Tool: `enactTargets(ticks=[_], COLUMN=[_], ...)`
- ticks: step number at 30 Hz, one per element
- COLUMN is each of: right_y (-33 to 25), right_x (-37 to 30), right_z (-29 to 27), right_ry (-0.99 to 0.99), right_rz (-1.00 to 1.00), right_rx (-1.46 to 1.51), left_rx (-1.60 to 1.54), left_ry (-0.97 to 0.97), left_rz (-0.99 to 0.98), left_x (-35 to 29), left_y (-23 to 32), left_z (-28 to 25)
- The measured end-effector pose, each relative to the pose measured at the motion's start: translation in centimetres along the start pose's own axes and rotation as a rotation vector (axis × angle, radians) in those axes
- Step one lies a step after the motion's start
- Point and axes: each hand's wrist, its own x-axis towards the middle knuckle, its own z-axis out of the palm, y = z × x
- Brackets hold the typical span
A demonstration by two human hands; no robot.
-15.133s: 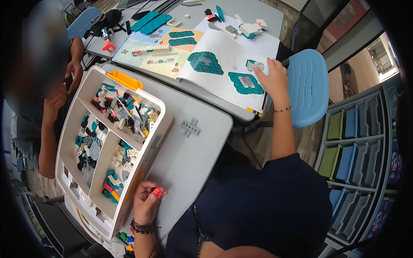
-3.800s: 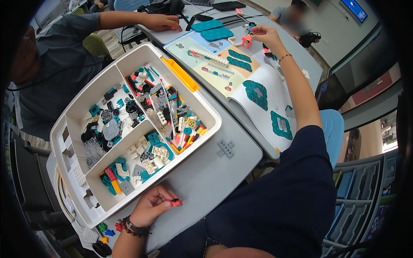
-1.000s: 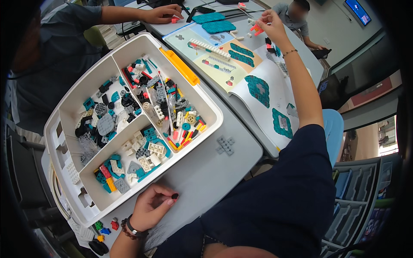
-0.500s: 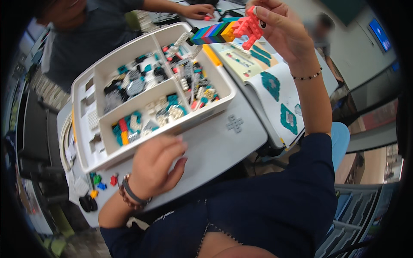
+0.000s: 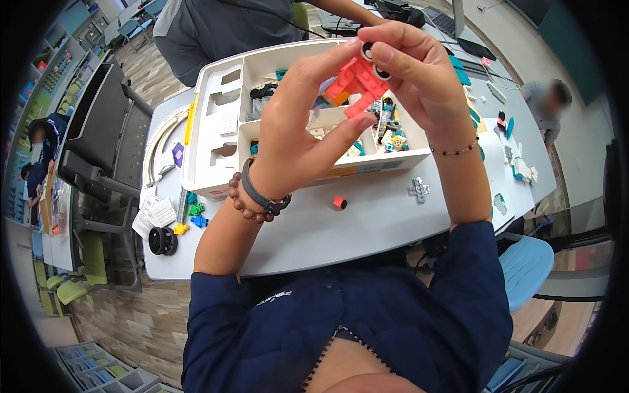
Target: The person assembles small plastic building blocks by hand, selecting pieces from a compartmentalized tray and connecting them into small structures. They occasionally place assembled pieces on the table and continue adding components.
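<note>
A coral-red brick-built figure (image 5: 359,84) with round black-and-white eye pieces is held up over the white parts box. My right hand (image 5: 419,82) pinches it by the eye end. From the other side, my left hand (image 5: 295,114) curves its thumb and fingers round the figure. Part of an orange section shows behind the coral bricks; the rest of its striped length is hidden by my left hand. A small red piece with a black end (image 5: 339,203) lies on the table below my hands.
The white parts box (image 5: 216,171) holds sorted bricks in compartments. Black wheels (image 5: 162,241), small coloured figures (image 5: 198,221) and a grey connector piece (image 5: 418,190) lie on the table. White-and-teal bricks (image 5: 523,169) rest at the right, by an instruction sheet. Another person (image 5: 226,36) is across the table.
My left hand has risen from beside the box to the brick figure, which my right hand still holds. The figure has turned and come nearer. The whole view has shifted.
</note>
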Motion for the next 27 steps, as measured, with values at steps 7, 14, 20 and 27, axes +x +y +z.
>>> enactTargets(ticks=[7, 14, 20, 27], right_y=[0.5, 0.5, -1.1, -1.1], right_x=[0.0, -0.6, -0.5, -1.3], right_z=[0.3, -1.0, -0.1, -1.2], right_ry=[0.029, 0.128, 0.147, 0.07], right_rz=[-0.016, 0.162, 0.178, 0.142], right_rx=[-0.112, -0.033, 0.018, -0.363], left_rx=[-0.038, -0.012, -0.023, -0.344], left_ry=[-0.036, -0.054, -0.071, -0.127], left_rz=[-0.009, -0.035, -0.036, -0.348], left_x=[-0.5, -0.8, -0.6, -1.1], left_y=[-0.5, -0.6, -0.6, 0.7], left_z=[-0.7, -0.5, -0.5, -0.6])
